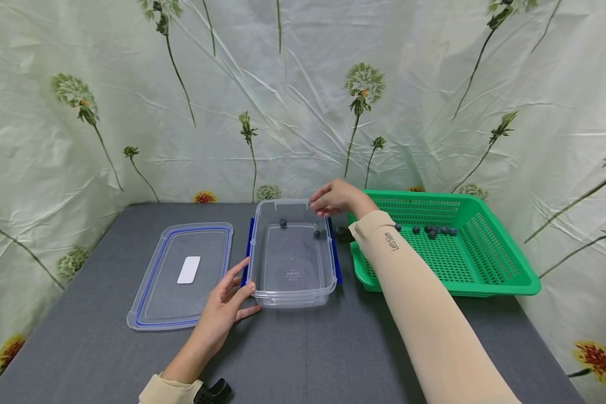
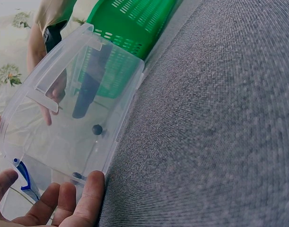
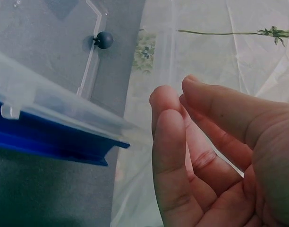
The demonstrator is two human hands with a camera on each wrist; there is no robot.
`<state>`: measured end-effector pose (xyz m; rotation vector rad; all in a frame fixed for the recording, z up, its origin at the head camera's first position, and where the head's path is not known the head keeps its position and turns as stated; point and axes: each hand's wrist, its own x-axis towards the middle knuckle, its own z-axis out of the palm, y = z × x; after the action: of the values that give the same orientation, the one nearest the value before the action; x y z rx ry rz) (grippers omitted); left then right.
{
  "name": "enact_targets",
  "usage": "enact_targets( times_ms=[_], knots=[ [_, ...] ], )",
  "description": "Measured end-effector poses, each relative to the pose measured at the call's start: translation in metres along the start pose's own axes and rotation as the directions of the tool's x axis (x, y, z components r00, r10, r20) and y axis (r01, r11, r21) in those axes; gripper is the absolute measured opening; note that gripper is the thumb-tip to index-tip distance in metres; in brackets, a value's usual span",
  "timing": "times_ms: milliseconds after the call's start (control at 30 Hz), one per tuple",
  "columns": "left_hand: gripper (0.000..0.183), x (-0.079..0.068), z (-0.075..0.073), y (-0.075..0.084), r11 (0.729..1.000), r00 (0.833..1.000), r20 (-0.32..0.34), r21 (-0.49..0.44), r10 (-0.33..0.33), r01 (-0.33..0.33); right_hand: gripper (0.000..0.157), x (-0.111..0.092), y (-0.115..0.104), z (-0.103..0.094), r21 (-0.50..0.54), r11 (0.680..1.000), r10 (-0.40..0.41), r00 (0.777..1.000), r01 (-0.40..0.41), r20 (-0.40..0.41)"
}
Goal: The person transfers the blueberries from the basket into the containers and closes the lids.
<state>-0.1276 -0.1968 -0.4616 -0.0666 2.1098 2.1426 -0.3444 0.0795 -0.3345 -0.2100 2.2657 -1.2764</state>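
Observation:
A clear plastic container (image 1: 293,252) with blue side flaps (image 1: 335,252) stands on the table. Inside lie two blueberries, one toward the far left (image 1: 283,223) and one near the right wall (image 1: 317,234). At its near left corner my left hand (image 1: 222,306) touches the wall and rim with spread fingers. My right hand (image 1: 337,197) hovers at the far right corner, beside the rim. In the right wrist view its fingers (image 3: 169,156) bend loosely, the thumb is apart from them, and nothing shows between them. A green basket (image 1: 505,286) on the right holds several blueberries (image 1: 432,231).
A clear lid (image 1: 151,306) with a blue seal and a white label (image 1: 189,270) lies flat left of the container. Behind the grey table (image 1: 303,359) hangs a flowered cloth (image 1: 303,112). My right forearm crosses the basket's left edge.

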Motion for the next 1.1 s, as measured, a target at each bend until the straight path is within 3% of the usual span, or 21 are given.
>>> enact_targets(
  times_ms=[1100],
  knots=[
    [0.061, 0.0, 0.001, 0.0, 1.0, 1.0, -0.013, 0.005, -0.014, 0.014, 0.038, -0.025, 0.014, -0.05, 0.059, 0.998, 0.001, 0.999, 0.002, -0.047]
  ],
)
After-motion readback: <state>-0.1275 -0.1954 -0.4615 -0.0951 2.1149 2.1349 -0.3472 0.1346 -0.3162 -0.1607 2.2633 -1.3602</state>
